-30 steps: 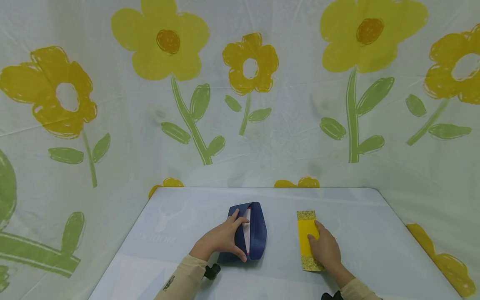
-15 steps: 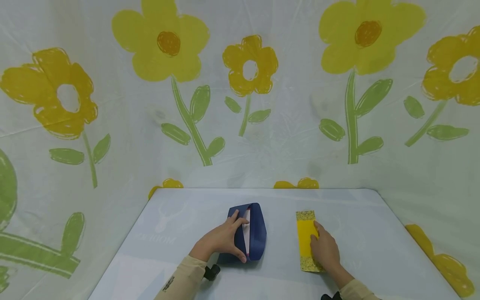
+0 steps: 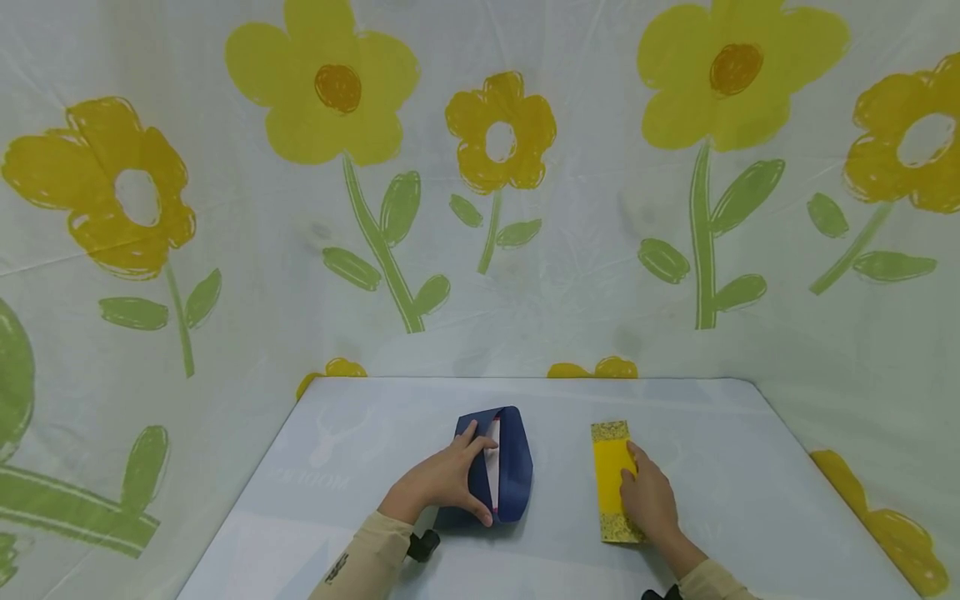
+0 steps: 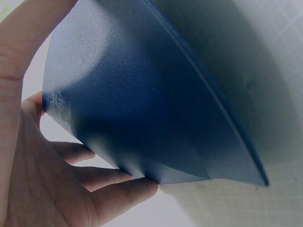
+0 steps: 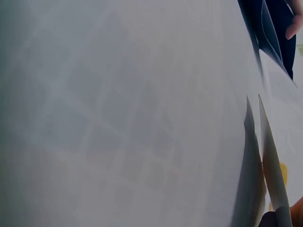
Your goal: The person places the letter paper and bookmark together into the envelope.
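Note:
A dark blue envelope [image 3: 517,467] stands partly raised on the table, its flap folded open to the right. My left hand [image 3: 438,477] holds it across the left side, fingers spread on its far part and thumb at the near edge. A white, red-edged insert [image 3: 494,487] shows in the opening. To the right, my right hand [image 3: 651,500] pinches the right edge of a yellow card strip [image 3: 610,475] with speckled gold ends. In the left wrist view the blue envelope [image 4: 142,104] hides part of the hand. The yellow strip [image 5: 273,161] appears nearly edge-on in the right wrist view.
Both things are over a pale table [image 3: 360,467] with faint printed lettering and a deer motif at its left. A white curtain [image 3: 585,283] with yellow flowers hangs behind it and along both sides. Small black devices [image 3: 424,546] sit at the wrists.
The yellow strip has shifted very slightly left, and the right thumb lies a little nearer its right edge. The left hand and the envelope have stayed in place.

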Available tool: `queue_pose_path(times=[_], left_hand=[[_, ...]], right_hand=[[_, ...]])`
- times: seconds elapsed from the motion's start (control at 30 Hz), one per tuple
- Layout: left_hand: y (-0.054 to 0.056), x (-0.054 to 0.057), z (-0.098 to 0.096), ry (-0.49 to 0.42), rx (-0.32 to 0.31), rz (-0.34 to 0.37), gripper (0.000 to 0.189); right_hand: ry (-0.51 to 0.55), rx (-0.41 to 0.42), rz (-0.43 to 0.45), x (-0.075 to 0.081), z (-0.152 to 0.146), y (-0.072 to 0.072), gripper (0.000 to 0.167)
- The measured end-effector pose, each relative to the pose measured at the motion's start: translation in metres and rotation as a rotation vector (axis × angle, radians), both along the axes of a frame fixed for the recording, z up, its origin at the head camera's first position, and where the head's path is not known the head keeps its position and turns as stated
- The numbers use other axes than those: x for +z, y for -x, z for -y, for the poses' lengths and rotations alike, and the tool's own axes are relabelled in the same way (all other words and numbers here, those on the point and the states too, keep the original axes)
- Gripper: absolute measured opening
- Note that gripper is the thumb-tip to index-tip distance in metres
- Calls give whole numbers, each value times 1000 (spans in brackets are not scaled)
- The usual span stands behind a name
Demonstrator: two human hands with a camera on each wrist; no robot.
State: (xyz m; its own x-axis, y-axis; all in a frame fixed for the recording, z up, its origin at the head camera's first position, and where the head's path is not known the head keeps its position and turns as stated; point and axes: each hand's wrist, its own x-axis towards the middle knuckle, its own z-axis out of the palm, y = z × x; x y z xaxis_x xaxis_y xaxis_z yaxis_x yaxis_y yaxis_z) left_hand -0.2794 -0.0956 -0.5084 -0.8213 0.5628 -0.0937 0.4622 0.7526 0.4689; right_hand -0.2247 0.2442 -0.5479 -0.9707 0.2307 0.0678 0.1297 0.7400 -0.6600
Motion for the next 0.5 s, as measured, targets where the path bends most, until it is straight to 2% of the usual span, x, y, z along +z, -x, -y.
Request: queue_pose_path(times=[0.5], left_hand=[[2,-2,1,-2,3,-9,116]], right_hand=[[21,-11,-13,-1,3,1,53]])
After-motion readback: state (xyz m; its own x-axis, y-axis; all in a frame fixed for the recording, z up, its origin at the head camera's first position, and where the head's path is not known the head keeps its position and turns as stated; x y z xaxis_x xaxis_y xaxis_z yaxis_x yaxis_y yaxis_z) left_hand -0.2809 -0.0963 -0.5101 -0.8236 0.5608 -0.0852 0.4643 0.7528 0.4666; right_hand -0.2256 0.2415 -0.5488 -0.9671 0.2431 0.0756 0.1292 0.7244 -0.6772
